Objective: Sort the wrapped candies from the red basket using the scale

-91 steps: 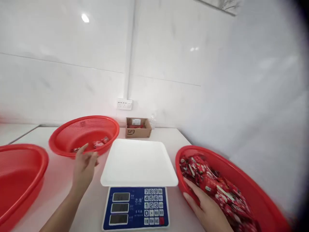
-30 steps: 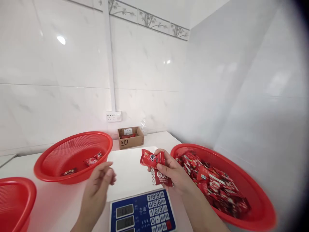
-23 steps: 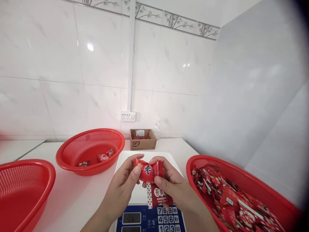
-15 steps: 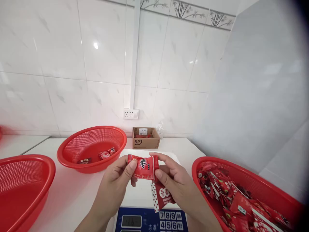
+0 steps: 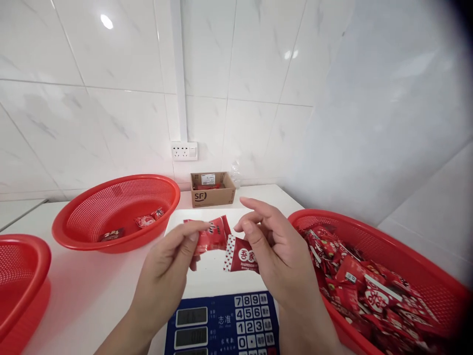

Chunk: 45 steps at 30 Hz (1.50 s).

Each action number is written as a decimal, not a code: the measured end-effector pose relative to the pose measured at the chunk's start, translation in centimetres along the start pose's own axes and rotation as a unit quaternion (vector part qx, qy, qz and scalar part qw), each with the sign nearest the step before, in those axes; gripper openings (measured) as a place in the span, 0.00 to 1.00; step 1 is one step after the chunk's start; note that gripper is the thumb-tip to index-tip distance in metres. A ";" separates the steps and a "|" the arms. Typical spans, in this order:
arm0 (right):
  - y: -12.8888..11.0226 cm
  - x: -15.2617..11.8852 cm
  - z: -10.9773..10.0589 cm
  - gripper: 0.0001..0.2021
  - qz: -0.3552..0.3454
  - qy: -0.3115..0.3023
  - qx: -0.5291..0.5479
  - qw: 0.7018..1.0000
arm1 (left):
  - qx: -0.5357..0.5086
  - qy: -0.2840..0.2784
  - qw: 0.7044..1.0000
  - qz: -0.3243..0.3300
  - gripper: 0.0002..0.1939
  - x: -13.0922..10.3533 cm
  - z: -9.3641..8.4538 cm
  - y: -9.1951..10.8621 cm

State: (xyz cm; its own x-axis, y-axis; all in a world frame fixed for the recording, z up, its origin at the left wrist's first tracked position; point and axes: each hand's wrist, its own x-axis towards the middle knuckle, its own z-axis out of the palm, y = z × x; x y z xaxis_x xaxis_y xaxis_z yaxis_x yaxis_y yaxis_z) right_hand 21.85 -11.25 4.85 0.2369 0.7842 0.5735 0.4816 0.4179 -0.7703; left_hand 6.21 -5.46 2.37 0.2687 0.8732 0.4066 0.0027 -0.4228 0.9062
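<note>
Pinched between the thumb and fingers of my left hand [image 5: 166, 271] is a small red wrapped snack packet [image 5: 216, 236] with black lettering. My right hand [image 5: 281, 251] holds a darker red snack packet [image 5: 242, 254] with a heart-patterned white end, its far end hidden by the hand. The thumb and forefinger of that hand have come off the left hand's packet. Both packets are above the white pan of a weighing scale [image 5: 221, 320], whose blue panel has number keys and displays.
At right stands a red basket [image 5: 369, 224] full of red packets. A red basket [image 5: 74, 236] at left holds a few packets; another red basket [image 5: 25, 291] is nearer. A cardboard box [image 5: 214, 198] with red contents stands by the wall, below a socket [image 5: 185, 151].
The view has tipped down and shifted right. My right hand has let go of the left hand's packet and moved slightly away, keeping the darker packet. The left hand's packet has turned.
</note>
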 end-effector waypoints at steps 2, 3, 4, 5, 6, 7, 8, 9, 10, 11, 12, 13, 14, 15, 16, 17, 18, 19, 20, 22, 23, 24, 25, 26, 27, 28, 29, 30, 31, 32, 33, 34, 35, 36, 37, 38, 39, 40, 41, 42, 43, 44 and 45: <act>0.1 0.1 0.0 0.15 0.004 -0.013 -0.014 1.000 | 0.021 -0.058 0.998 0.000 0.13 -0.4 0.2 0.0; 0.1 0.2 0.0 0.15 0.007 -0.014 -0.018 1.000 | 0.023 -0.075 0.997 -0.004 0.13 -0.6 0.3 0.0; 0.2 0.2 0.1 0.15 0.010 -0.016 -0.022 1.000 | 0.024 -0.084 0.996 -0.009 0.13 -0.8 0.4 -0.1; 0.2 0.2 0.1 0.16 0.012 -0.019 -0.025 0.999 | 0.025 -0.087 0.996 -0.013 0.13 -1.0 0.5 -0.1; 0.2 0.2 0.1 0.16 0.013 -0.024 -0.028 0.999 | 0.026 -0.087 0.996 -0.015 0.13 -1.2 0.6 -0.1; 0.2 0.2 0.2 0.16 0.014 -0.029 -0.028 0.999 | 0.028 -0.088 0.996 -0.015 0.13 -1.3 0.6 -0.1; 0.2 0.2 0.3 0.16 0.015 -0.034 -0.028 0.999 | 0.028 -0.095 0.995 -0.011 0.12 -1.4 0.7 -0.1; 0.2 0.2 0.4 0.16 0.015 -0.037 -0.028 0.999 | 0.027 -0.106 0.994 -0.008 0.12 -1.4 0.7 0.0; 0.2 0.1 0.4 0.16 0.015 -0.040 -0.029 0.999 | 0.025 -0.120 0.992 -0.006 0.12 -1.4 0.8 0.1; 0.2 0.1 0.5 0.16 0.014 -0.042 -0.029 0.999 | 0.023 -0.133 0.991 -0.006 0.12 -1.4 0.9 0.3; 0.2 0.1 0.6 0.16 0.013 -0.045 -0.027 0.999 | 0.021 -0.142 0.990 -0.009 0.11 -1.3 1.0 0.4; 0.2 0.0 0.7 0.16 0.010 -0.049 -0.023 0.998 | 0.020 -0.143 0.989 -0.012 0.12 -1.2 1.0 0.4; 0.3 0.0 0.7 0.16 0.007 -0.049 -0.018 0.999 | 0.019 -0.134 0.991 -0.015 0.12 -1.2 1.1 0.5; 0.4 -0.1 0.7 0.16 0.004 -0.045 -0.014 0.999 | 0.019 -0.120 0.992 -0.016 0.12 -1.1 1.1 0.5; 0.5 -0.2 0.7 0.16 -0.001 -0.040 -0.011 0.999 | 0.019 -0.103 0.994 -0.016 0.13 -1.0 1.0 0.5; 0.6 -0.3 0.5 0.16 -0.006 -0.033 -0.013 0.999 | 0.018 -0.084 0.996 -0.015 0.13 -0.9 0.9 0.6; 0.7 -0.4 0.4 0.16 -0.012 -0.029 -0.021 0.999 | 0.016 -0.065 0.998 -0.014 0.14 -0.9 0.8 0.6; 0.8 -0.5 0.1 0.16 -0.019 -0.029 -0.033 0.999 | 0.012 -0.049 0.999 -0.014 0.14 -0.9 0.6 0.6; 0.8 -0.5 -0.1 0.17 -0.026 -0.034 -0.050 0.998 | 0.006 -0.035 0.999 -0.015 0.15 -0.9 0.4 0.6; 0.6 -0.7 -0.5 0.17 -0.042 -0.052 -0.088 0.994 | -0.010 -0.015 1.000 -0.021 0.16 -0.9 0.1 0.7; 0.4 -0.8 -0.7 0.17 -0.044 -0.061 -0.104 0.992 | -0.019 -0.010 0.999 -0.027 0.16 -0.9 0.0 0.8; 0.3 -1.0 -0.7 0.17 -0.042 -0.066 -0.115 0.990 | -0.027 -0.008 0.999 -0.033 0.17 -1.0 0.0 0.8; 0.0 -1.1 -0.7 0.17 -0.036 -0.069 -0.118 0.990 | -0.034 -0.007 0.999 -0.036 0.17 -1.0 -0.1 0.9; -0.2 -1.2 -0.7 0.15 -0.024 -0.066 -0.114 0.991 | -0.039 -0.008 0.998 -0.039 0.17 -1.0 -0.1 0.9; -0.4 -1.3 -0.5 0.14 -0.010 -0.057 -0.103 0.993 | -0.044 -0.009 0.998 -0.040 0.17 -1.1 -0.1 0.9; -0.6 -1.4 -0.4 0.13 0.003 -0.048 -0.087 0.995 | -0.048 -0.010 0.998 -0.042 0.18 -1.1 -0.2 1.0; -0.7 -1.5 -0.2 0.12 0.013 -0.037 -0.068 0.997 | -0.053 -0.012 0.998 -0.044 0.18 -1.1 -0.2 0.9; -0.8 -1.6 0.0 0.11 0.023 -0.027 -0.050 0.998 | -0.058 -0.014 0.997 -0.047 0.18 -1.2 -0.2 0.9; -0.9 -1.7 0.1 0.10 0.031 -0.022 -0.035 0.999 | -0.063 -0.016 0.997 -0.051 0.18 -1.2 -0.3 0.9; -0.9 -1.7 0.3 0.09 0.035 -0.020 -0.024 0.999 | -0.067 -0.018 0.996 -0.055 0.18 -1.3 -0.3 0.9; -0.9 -1.7 0.4 0.09 0.040 -0.020 -0.017 0.999 | -0.070 -0.020 0.996 -0.059 0.18 -1.3 -0.3 0.8; -0.9 -1.7 0.4 0.08 0.044 -0.018 -0.012 0.999 | -0.072 -0.021 0.995 -0.061 0.18 -1.2 -0.3 0.8; -0.9 -1.6 0.5 0.08 0.046 -0.015 -0.008 0.999 | -0.075 -0.022 0.995 -0.063 0.17 -1.2 -0.3 0.8; -0.9 -1.5 0.5 0.08 0.048 -0.015 -0.004 0.999 | -0.076 -0.021 0.995 -0.064 0.17 -1.1 -0.3 0.7; -0.8 -1.5 0.5 0.08 0.050 -0.013 0.001 0.999 | -0.076 -0.022 0.995 -0.064 0.17 -1.1 -0.3 0.7; -0.7 -1.4 0.4 0.08 0.051 -0.014 0.006 0.999 | -0.075 -0.021 0.995 -0.064 0.17 -1.0 -0.4 0.7; -0.7 -1.3 0.4 0.09 0.052 -0.016 0.010 0.998 | -0.072 -0.019 0.995 -0.064 0.18 -0.9 -0.4 0.7; -0.5 -1.2 0.3 0.10 0.052 -0.019 0.011 0.998 | -0.067 -0.016 0.995 -0.065 0.18 -0.8 -0.4 0.6; -0.4 -1.2 0.1 0.11 0.050 -0.024 0.009 0.998 | -0.063 -0.014 0.996 -0.067 0.18 -0.7 -0.4 0.6; -0.2 -1.2 0.0 0.13 0.046 -0.032 0.003 0.998 | -0.060 -0.011 0.996 -0.069 0.18 -0.6 -0.4 0.5; 0.0 -1.2 -0.2 0.16 0.041 -0.041 -0.009 0.998 | -0.060 -0.011 0.995 -0.073 0.18 -0.5 -0.4 0.5; 0.3 -1.2 -0.3 0.19 0.033 -0.052 -0.024 0.998 | -0.065 -0.010 0.995 -0.078 0.18 -0.5 -0.4 0.4; 0.5 -1.3 -0.5 0.22 0.025 -0.067 -0.042 0.997 | -0.075 -0.008 0.994 -0.083 0.18 -0.5 -0.4 0.4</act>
State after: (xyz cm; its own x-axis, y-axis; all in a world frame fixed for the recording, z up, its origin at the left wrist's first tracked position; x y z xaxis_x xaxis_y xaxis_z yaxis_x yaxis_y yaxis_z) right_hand 22.15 -12.25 3.91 0.1509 0.8595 0.4884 0.5421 0.3412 -0.7679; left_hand 5.73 -5.94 2.58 0.2916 0.9235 0.2491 -0.0954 -0.2311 0.9683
